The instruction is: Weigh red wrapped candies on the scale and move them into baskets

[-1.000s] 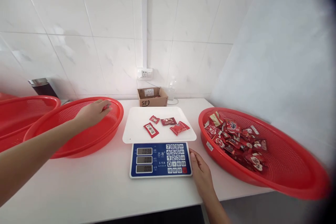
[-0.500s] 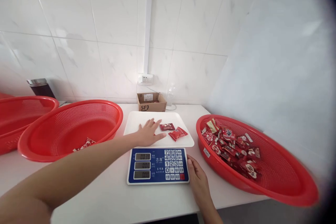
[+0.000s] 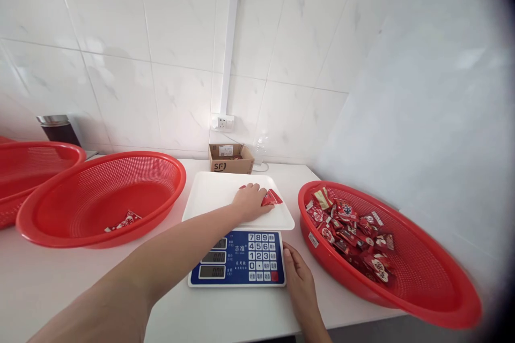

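Observation:
My left hand is on the white weighing pan, its fingers curled over small red snack packets. One packet pokes out at the right of the hand, and a bit of red shows at its left; the fingers cover the rest. Below the pan, the blue scale panel has number keys and displays, the top display partly hidden by my left forearm. My right hand rests beside the panel's right edge, fingertips touching it, loosely extended and holding nothing.
At right stands a red basket with many red packets. Another red basket at left holds a few packets, with a further red basket beyond. A cardboard box sits behind the pan; a dark jar stands at far left.
My left hand has slid right across the pan, from spread fingers to curled over the red packets. The right hand stays by the scale's edge. The view has shifted slightly.

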The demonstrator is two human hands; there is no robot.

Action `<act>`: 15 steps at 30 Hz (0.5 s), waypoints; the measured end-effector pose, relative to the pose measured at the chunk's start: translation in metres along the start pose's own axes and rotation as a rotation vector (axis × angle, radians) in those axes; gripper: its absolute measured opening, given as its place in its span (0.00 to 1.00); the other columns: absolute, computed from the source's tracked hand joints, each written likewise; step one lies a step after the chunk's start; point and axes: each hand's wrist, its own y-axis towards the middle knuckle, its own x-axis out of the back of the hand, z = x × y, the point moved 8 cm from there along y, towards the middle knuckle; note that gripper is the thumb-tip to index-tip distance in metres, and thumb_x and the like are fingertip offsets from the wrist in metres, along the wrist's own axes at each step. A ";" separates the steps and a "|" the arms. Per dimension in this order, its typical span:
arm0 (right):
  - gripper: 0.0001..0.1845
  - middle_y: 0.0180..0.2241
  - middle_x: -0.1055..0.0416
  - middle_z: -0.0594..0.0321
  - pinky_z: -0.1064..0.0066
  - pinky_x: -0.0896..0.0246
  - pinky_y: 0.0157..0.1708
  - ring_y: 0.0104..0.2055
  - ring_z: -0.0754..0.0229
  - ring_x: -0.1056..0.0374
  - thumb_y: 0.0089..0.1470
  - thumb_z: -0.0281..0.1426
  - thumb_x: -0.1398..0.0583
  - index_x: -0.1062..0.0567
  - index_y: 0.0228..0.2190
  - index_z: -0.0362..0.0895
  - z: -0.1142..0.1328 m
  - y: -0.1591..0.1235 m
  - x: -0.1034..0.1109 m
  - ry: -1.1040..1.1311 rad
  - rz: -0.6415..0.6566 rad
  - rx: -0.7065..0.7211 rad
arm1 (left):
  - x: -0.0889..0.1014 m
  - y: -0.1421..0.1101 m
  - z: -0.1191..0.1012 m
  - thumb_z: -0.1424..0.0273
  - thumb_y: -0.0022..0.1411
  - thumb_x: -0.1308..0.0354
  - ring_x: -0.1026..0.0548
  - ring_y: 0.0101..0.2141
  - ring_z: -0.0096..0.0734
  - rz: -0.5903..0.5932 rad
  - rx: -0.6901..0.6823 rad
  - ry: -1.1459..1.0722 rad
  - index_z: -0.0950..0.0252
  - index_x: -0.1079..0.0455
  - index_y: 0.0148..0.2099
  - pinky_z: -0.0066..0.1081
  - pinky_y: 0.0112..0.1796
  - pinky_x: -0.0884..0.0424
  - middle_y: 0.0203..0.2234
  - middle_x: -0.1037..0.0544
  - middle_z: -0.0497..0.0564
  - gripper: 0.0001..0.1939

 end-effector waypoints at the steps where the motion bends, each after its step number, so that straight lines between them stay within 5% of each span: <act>1: 0.26 0.43 0.27 0.54 0.63 0.35 0.43 0.44 0.51 0.31 0.51 0.48 0.46 0.26 0.42 0.43 0.001 0.000 0.000 0.000 -0.002 0.000 | 0.003 0.001 0.004 0.52 0.58 0.55 0.30 0.44 0.46 -0.009 0.009 -0.004 0.63 0.36 0.45 0.41 0.40 0.34 0.41 0.28 0.59 0.22; 9: 0.28 0.45 0.28 0.54 0.65 0.34 0.42 0.45 0.52 0.32 0.51 0.50 0.47 0.27 0.45 0.43 0.004 -0.003 0.000 -0.031 0.005 -0.013 | 0.055 -0.006 0.041 0.54 0.60 0.57 0.26 0.33 0.38 -0.141 0.109 -0.017 0.61 0.40 0.45 0.32 0.30 0.36 0.32 0.24 0.52 0.19; 15: 0.26 0.43 0.27 0.54 0.64 0.34 0.40 0.43 0.51 0.31 0.50 0.48 0.45 0.26 0.43 0.43 0.007 -0.003 0.002 -0.022 -0.009 0.002 | 0.121 -0.064 0.129 0.51 0.57 0.56 0.28 0.26 0.41 -0.202 0.313 0.077 0.61 0.39 0.41 0.32 0.24 0.40 0.24 0.27 0.51 0.21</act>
